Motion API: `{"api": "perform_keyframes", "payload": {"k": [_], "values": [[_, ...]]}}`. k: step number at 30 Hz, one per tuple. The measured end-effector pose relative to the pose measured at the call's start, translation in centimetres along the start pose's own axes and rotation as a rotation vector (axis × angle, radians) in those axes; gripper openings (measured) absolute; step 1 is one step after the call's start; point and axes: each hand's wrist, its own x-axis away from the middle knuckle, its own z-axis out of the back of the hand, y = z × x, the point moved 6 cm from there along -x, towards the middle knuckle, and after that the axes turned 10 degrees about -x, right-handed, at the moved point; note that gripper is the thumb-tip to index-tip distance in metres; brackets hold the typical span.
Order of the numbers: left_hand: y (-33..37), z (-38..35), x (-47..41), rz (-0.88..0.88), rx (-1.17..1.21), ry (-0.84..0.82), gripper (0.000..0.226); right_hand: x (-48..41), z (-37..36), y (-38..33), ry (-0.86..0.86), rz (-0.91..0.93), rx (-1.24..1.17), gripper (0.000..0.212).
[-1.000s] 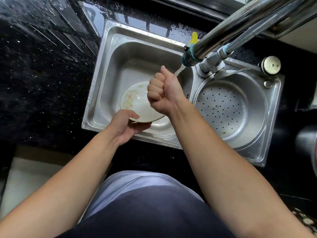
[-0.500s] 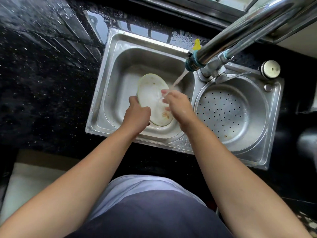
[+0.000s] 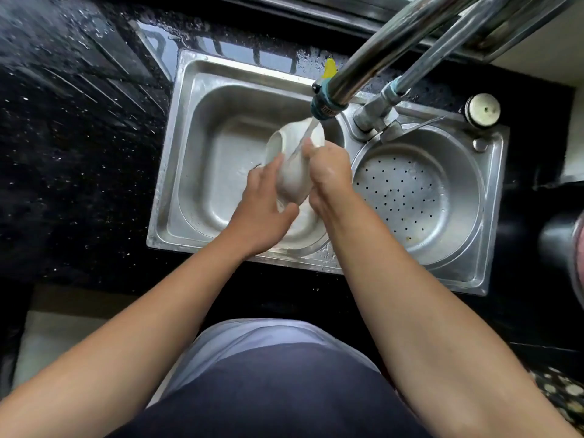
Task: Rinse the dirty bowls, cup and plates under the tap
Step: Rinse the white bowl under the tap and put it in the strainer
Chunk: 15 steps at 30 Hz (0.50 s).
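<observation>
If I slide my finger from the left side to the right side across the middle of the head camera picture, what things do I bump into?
Black countertop → left sink basin → left hand → white bowl → right hand → round strainer basin → round white knob.

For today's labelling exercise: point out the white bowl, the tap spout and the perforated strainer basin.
white bowl point(image 3: 292, 178): head view, outer wall.
tap spout point(image 3: 325, 105): head view, teal nozzle end.
perforated strainer basin point(image 3: 407, 197): head view, holed floor.
</observation>
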Motion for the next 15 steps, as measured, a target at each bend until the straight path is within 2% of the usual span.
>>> {"api": "perform_keyframes", "payload": {"k": [1,3,5,6,8,10,13,15], "values": [[-1.3,0.3,-0.2,0.065,0.132,0.036,0.080,-0.5,0.8,0.3,0.037,-0.053,-0.027,0.019],[-4.8,0.3,-0.8,0.357,0.479,0.067,0.063,-0.9,1.9,1.0,0.066,-0.084,0.050,0.027],[-7.0,-1.2,-1.0,0.632,0.876,-0.089,0.053,-0.2,2.2,2.0,0.079,-0.067,0.106,0.033],[-7.2,-1.7,-1.1,0.675,0.993,-0.154,0.050,0.1,2.2,2.5,0.081,-0.069,0.068,0.034],[-7.7,-1.8,-1.5,0.688,1.094,-0.126,0.043,0.7,2.4,3.4,0.102,-0.102,-0.039,0.039],[-7.8,-1.6,-2.0,0.647,1.199,-0.065,0.041,0.8,2.9,3.6,0.167,-0.099,-0.025,0.044],[-6.9,-1.0,-2.5,0.569,1.248,-0.039,0.051,0.0,2.9,2.5,0.198,-0.023,0.284,0.051],[-5.9,-0.4,-2.7,0.527,1.227,-0.003,0.052,-1.0,1.6,1.2,0.134,0.020,0.467,0.053]]}}
